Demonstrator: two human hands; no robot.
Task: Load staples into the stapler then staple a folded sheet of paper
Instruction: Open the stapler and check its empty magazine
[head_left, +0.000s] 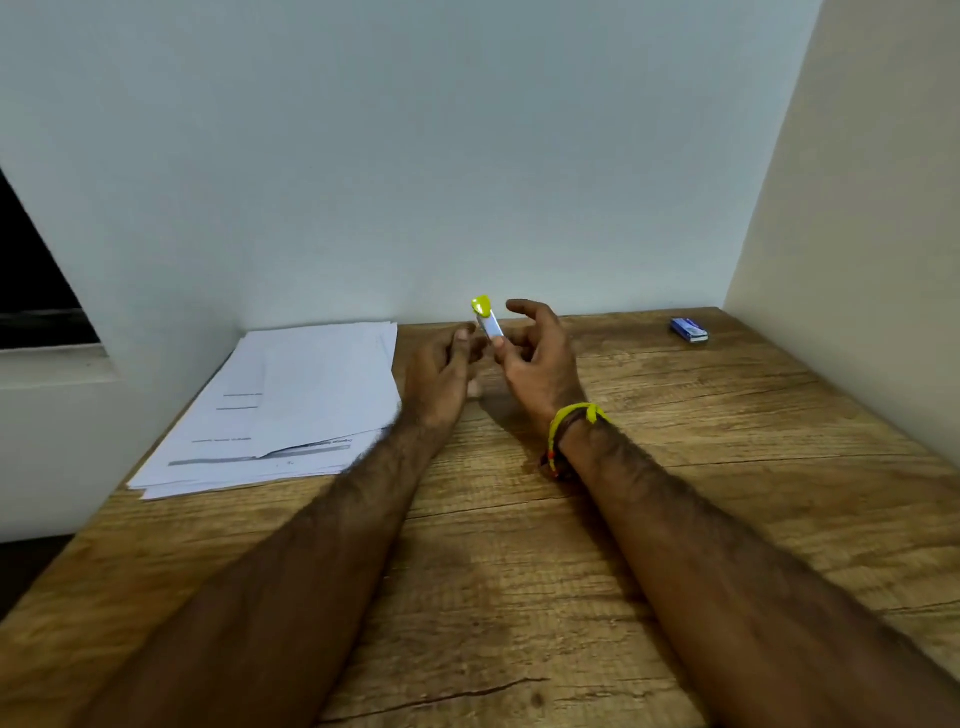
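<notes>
A small stapler (487, 318) with a yellow-green top and a shiny metal body stands tilted upward between my two hands, above the far middle of the wooden table (519, 545). My right hand (540, 364) holds its lower end with thumb and fingers, the forefinger raised. My left hand (441, 376) is next to it, fingertips by the stapler's side; whether it grips the stapler is unclear. A stack of white paper sheets (291, 410) lies flat at the table's left. A small blue staple box (689, 329) lies at the far right.
A pale wall runs along the table's far edge and a cream wall stands along its right side. A dark window opening (36, 280) is at the far left. Yellow thread bands circle my right wrist (569, 421).
</notes>
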